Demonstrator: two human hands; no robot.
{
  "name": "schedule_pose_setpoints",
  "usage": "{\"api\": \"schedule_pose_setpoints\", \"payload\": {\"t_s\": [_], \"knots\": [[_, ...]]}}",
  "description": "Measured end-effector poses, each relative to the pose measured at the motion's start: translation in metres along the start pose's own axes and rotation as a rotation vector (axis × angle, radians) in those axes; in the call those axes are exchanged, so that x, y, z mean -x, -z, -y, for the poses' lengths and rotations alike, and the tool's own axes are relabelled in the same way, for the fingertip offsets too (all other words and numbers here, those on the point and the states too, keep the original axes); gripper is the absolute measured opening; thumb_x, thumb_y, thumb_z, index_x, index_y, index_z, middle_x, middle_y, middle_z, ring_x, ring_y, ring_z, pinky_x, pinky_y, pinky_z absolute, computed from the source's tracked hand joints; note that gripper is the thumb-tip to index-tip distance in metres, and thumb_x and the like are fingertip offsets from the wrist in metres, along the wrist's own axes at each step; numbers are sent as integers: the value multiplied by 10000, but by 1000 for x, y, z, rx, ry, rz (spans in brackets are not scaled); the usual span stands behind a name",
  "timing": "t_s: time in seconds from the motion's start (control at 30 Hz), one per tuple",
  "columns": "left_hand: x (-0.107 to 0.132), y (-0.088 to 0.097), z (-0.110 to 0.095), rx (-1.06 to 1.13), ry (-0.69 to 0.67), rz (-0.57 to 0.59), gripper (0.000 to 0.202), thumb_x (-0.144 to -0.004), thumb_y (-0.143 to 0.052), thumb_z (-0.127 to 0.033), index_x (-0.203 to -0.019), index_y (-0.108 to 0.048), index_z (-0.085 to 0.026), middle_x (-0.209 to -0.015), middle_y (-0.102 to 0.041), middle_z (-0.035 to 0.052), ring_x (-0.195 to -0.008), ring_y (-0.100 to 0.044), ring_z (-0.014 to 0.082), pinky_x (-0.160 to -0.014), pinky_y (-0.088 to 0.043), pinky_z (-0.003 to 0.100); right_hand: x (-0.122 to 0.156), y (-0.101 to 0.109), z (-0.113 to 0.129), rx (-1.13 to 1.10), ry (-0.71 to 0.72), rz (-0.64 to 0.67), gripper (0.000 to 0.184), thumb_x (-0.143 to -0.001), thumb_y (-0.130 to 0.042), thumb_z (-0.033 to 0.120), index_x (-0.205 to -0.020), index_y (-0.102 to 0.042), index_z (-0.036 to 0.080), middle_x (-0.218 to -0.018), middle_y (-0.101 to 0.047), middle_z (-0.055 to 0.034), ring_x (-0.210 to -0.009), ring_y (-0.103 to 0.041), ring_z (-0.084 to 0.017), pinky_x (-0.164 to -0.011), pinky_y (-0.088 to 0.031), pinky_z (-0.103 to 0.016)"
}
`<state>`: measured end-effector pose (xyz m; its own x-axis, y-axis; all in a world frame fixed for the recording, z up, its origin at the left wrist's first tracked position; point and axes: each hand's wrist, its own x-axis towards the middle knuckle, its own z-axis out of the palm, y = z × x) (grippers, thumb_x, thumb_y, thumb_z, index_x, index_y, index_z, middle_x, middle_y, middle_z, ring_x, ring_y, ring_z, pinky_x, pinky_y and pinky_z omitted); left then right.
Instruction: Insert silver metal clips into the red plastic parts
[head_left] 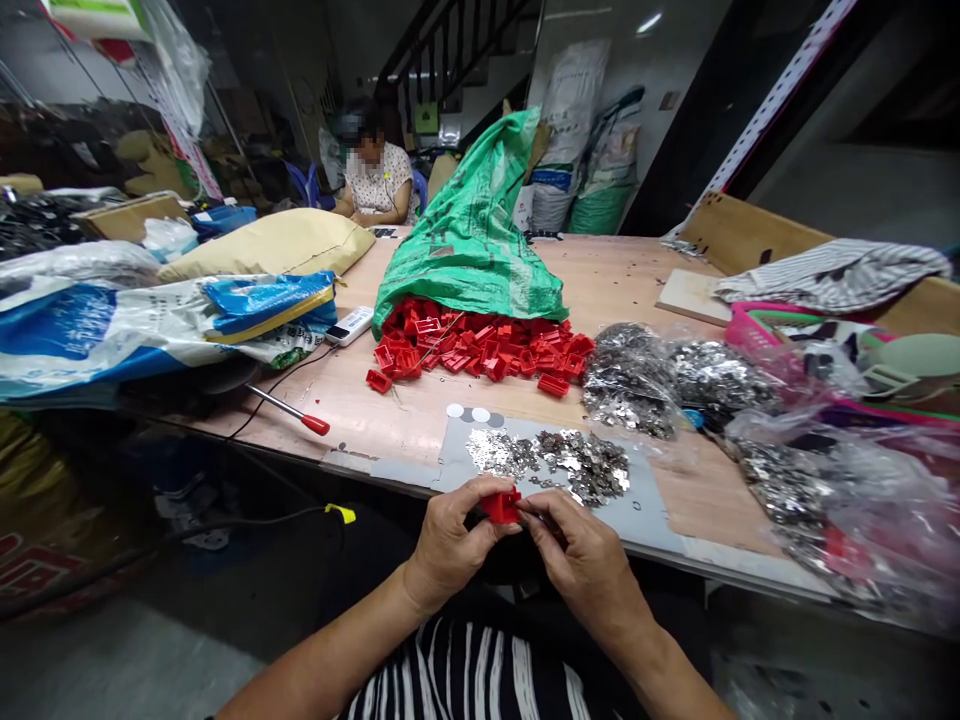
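Note:
My left hand (pixel 457 535) is closed around a small red plastic housing (pixel 504 505), holding it just off the table's front edge. Fingertips of my right hand (pixel 574 535) are pinched together at the housing's right side; whatever they hold there is too small and covered to name. Behind my hands, small shiny metal pieces (pixel 589 462) lie in loose piles on a grey mat (pixel 645 510). Many more red housings (pixel 480 345) spill from the mouth of a green woven sack (pixel 472 230) in the middle of the table.
Clear plastic bags of metal parts (pixel 630 380) sit on the right, beside a pink basket (pixel 757 325). A red-tipped lever (pixel 315 424) juts out at left, near a white device (pixel 351 325) and blue-white sacks (pixel 165 320). Across the table sits another person (pixel 379 185).

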<state>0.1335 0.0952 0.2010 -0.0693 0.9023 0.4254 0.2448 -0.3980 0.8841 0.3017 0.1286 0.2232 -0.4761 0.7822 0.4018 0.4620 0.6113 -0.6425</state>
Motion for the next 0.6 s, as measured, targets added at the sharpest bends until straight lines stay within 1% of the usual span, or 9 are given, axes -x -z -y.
{"api": "schedule_pose_setpoints", "payload": {"t_s": [0.07,0.2,0.4,0.47,0.5,0.6], "knots": [[2,-1,0,15,10,-6,334,-774,-711,-210,-1100,-640,-220,-1086,-711,42,-996,-671,174,-905,-522,269,0,-1,0,-31,-22,14,110,-922,-495,185,-922,-597,225,-834,-644,-24,-750,-608,-161,-677,-460,-267],[6,-4,2,54,56,-50,343,-766,-722,-221,-1099,-638,-225,-1065,-716,33,-971,-679,170,-881,-535,265,-1,-1,2,-143,-122,51,144,-931,-498,255,-886,-631,221,-852,-643,-36,-782,-608,-169,-696,-469,-274],[9,-5,5,99,78,-104,346,-773,-717,-227,-1110,-635,-237,-1082,-712,33,-1006,-672,183,-899,-533,285,-2,6,-2,-310,-225,149,220,-926,-494,339,-1006,-671,238,-980,-655,-46,-908,-610,-180,-794,-473,-280],[9,-5,5,103,72,-102,351,-772,-718,-227,-1112,-634,-241,-1087,-711,32,-1002,-674,181,-894,-536,281,-1,8,-4,-327,-295,144,253,-911,-507,375,-1062,-658,238,-1012,-663,-47,-890,-611,-181,-765,-475,-273],[9,-5,5,103,66,-100,353,-770,-719,-227,-1113,-634,-242,-1089,-711,32,-999,-675,181,-891,-538,280,-1,9,-6,-326,-334,129,270,-902,-515,394,-1072,-650,233,-1005,-667,-47,-847,-609,-175,-731,-475,-267],[9,-5,5,95,46,-97,355,-766,-723,-224,-1109,-633,-243,-1087,-711,32,-998,-677,181,-889,-542,283,0,9,-7,-314,-409,96,270,-875,-536,434,-989,-642,212,-896,-664,-33,-698,-565,-146,-624,-450,-244]]}}
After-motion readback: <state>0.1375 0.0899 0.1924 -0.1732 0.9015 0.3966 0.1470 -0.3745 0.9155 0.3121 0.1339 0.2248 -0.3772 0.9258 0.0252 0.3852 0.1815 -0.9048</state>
